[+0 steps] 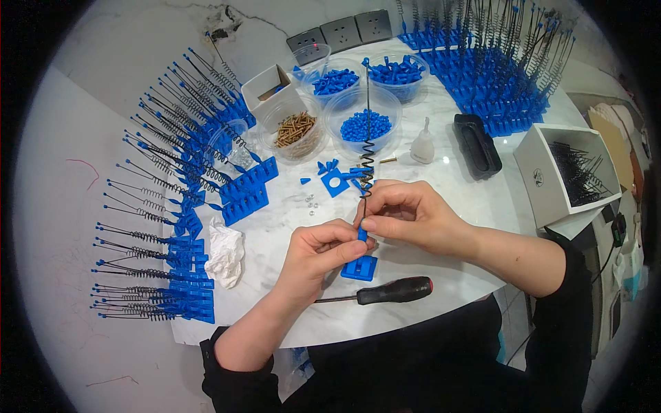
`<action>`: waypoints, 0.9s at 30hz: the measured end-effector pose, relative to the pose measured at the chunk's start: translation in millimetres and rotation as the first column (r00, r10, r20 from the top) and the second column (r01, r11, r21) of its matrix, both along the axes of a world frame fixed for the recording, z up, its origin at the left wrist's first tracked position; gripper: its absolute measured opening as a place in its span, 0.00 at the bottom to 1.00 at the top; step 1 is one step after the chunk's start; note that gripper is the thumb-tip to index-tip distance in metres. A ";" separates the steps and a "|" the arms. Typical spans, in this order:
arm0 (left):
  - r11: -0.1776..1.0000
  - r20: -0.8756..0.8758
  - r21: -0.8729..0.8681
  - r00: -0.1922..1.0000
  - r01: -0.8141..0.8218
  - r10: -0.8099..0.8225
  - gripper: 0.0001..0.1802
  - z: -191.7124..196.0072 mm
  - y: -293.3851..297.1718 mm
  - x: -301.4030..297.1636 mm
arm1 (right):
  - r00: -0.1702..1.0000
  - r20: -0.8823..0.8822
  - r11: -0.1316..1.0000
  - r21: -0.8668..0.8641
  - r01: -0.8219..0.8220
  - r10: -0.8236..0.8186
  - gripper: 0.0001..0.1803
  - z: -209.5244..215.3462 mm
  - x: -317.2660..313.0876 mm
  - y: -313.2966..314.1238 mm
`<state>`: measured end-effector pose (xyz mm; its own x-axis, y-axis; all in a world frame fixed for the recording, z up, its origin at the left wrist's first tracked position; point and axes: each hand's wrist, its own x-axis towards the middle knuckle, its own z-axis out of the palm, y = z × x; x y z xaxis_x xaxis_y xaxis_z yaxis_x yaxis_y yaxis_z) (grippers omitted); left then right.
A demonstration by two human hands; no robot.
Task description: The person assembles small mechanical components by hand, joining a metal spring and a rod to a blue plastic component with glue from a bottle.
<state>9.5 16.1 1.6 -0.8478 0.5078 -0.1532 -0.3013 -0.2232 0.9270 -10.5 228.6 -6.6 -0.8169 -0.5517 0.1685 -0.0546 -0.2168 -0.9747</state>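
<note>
My left hand (325, 251) pinches the blue plastic stem that rises from a small blue base (359, 269) near the table's front. Close beside it, my right hand (406, 215) pinches the lower end of an upright black spring wire (368, 148), just above that stem. The wire is coiled along its middle and carries a blue tip at its top. Whether the wire sits inside the stem is hidden by my fingers. A screwdriver (394, 291) with a black handle lies in front of the base.
Tubs of blue beads (365, 127), brass screws (296, 129) and blue cone parts (335, 81) stand behind my hands. Spring-wire pieces on blue bases line the left edge (193, 282) and back right (496, 89). A white box (537, 165) holds black wires. Crumpled tissue (224, 253) lies left.
</note>
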 end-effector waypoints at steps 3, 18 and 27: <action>1.000 -0.012 0.016 1.000 0.009 -0.009 0.05 -0.9 0.2 -0.6 | 1.000 0.019 1.000 0.000 0.001 -0.001 0.05 1.2 0.6 0.6; 1.000 -0.011 0.017 1.000 0.003 -0.003 0.05 -2.7 -0.9 -1.1 | 1.000 -0.001 1.000 0.022 0.011 -0.011 0.05 -0.7 0.0 -0.6; 0.999 -0.016 0.052 1.000 0.008 -0.007 0.05 -2.8 0.3 -0.5 | 0.999 0.045 1.000 0.009 -0.006 0.006 0.05 0.2 0.2 0.4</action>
<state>9.0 16.4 -1.2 -0.8459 0.5212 -0.1131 -0.2886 -0.2691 0.9188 -10.3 228.9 -6.4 -0.8201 -0.5582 0.1260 -0.0090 -0.2076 -0.9782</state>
